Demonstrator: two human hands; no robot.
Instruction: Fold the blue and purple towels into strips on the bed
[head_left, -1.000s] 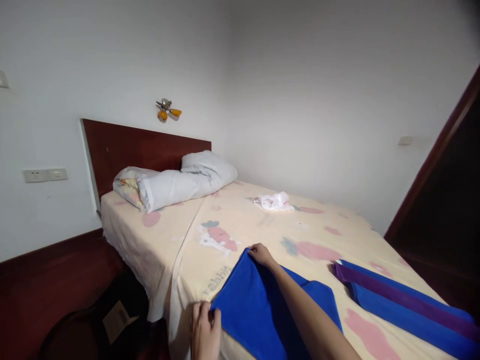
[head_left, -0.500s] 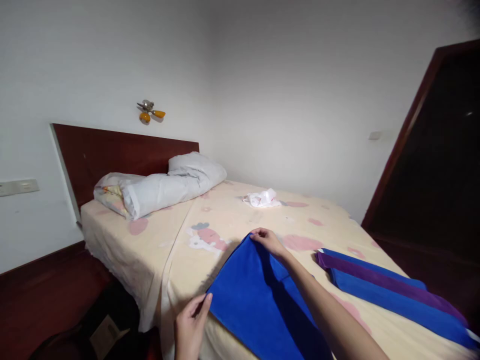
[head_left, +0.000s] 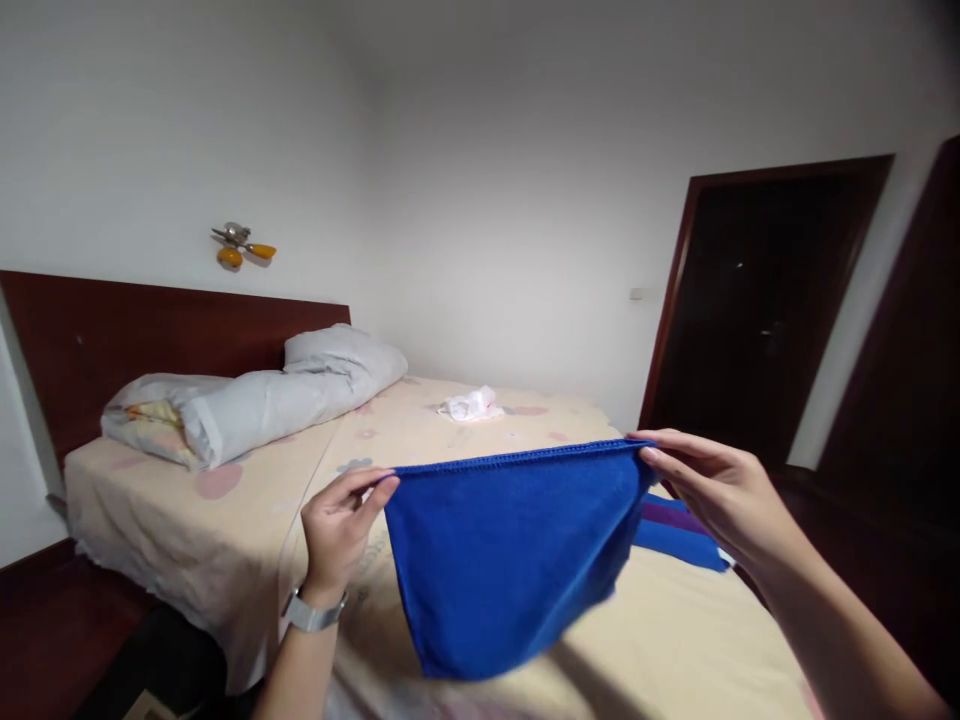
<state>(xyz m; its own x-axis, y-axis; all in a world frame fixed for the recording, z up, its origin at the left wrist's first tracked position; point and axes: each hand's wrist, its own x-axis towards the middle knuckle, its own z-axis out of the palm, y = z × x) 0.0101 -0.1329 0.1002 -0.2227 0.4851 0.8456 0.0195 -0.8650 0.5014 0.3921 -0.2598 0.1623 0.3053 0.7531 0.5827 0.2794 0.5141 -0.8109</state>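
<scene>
A blue towel [head_left: 517, 560] hangs stretched between my two hands above the bed, its stitched top edge almost level. My left hand [head_left: 341, 520], with a silver watch [head_left: 315, 611] on the wrist, pinches the left top corner between thumb and fingers. At the right top corner, my right hand [head_left: 709, 480] pinches the cloth the same way. Behind the right hand, blue and purple folded cloths [head_left: 679, 530] lie on the bed, partly hidden by the towel and the hand.
The bed [head_left: 675, 630] has a cream sheet with pink prints. A grey-white rolled quilt [head_left: 262, 405] lies near the dark red headboard [head_left: 165, 310]. A crumpled white cloth [head_left: 471, 404] sits toward the far side. A dark door [head_left: 757, 300] stands at right.
Both hands have lifted the blue towel off the bed and spread its edge wide. My right hand has moved right, my left hand up and slightly left. The view has turned right.
</scene>
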